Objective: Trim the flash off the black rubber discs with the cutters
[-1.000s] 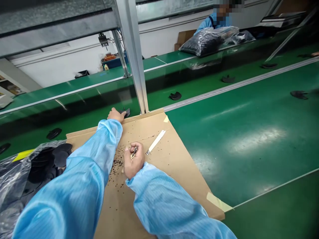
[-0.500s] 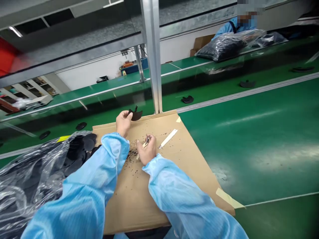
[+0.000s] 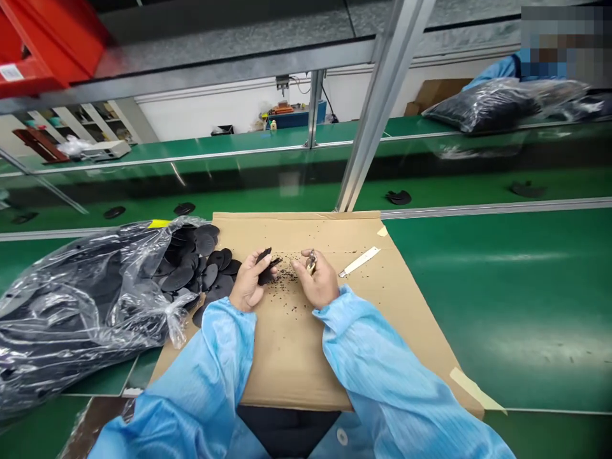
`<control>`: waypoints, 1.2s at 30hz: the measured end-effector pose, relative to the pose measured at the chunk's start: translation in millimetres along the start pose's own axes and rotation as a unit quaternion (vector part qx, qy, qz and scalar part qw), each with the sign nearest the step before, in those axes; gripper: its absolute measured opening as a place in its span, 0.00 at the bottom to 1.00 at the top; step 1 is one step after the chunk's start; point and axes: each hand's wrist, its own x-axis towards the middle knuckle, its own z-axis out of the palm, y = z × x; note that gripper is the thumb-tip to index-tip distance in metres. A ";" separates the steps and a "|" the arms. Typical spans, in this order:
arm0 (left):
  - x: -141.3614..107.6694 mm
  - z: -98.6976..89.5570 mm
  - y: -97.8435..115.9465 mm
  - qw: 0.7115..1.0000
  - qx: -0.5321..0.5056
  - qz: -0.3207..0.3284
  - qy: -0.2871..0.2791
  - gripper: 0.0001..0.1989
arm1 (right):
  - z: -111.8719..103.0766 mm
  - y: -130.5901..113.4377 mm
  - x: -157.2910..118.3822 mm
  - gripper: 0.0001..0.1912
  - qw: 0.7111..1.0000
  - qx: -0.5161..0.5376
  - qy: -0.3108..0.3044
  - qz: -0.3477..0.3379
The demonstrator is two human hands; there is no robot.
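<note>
My left hand (image 3: 248,284), closed, grips a flat black plastic piece (image 3: 266,268) with a narrow tab pointing right. Across a small gap, my right hand (image 3: 318,279) is wrapped around small nippers (image 3: 311,262); their metal head and a bit of pale yellowish grip show, the rest hidden in the palm. The nippers and the black piece are apart. Both hands are over a cardboard sheet (image 3: 296,376), where tiny black scraps (image 3: 285,284) lie scattered. Right of my right hand lies a white-handled cutter knife (image 3: 359,261).
At left, rounded black pieces (image 3: 191,264) spill from a clear plastic bag (image 3: 109,306) onto the cardboard. A metal post (image 3: 377,115) rises behind the sheet. More black pieces lie on the green belt (image 3: 287,203) beyond. A person in blue (image 3: 497,71) is at far right.
My left hand has come back from the cardboard's far edge to its middle, close to my right hand, with a black piece in it. The view has turned and levelled.
</note>
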 end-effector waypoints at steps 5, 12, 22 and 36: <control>4.3 -1.1 -2.2 0.999 -0.031 -0.005 0.022 0.25 | -0.4 -3.9 -3.2 0.27 0.988 -0.105 -0.087 -0.072; 3.6 -1.5 -2.1 0.999 -0.038 -0.012 0.013 0.23 | 1.0 -1.2 -6.3 0.27 0.964 -0.186 -0.121 -0.144; 2.2 -0.9 -1.3 1.000 -0.024 -0.016 0.004 0.25 | 2.6 3.4 -7.7 0.25 0.958 -0.211 -0.125 -0.149; 1.9 -0.5 -5.5 1.000 -0.014 0.003 0.011 0.26 | -0.5 -3.4 -7.5 0.25 0.935 -0.298 -0.162 -0.107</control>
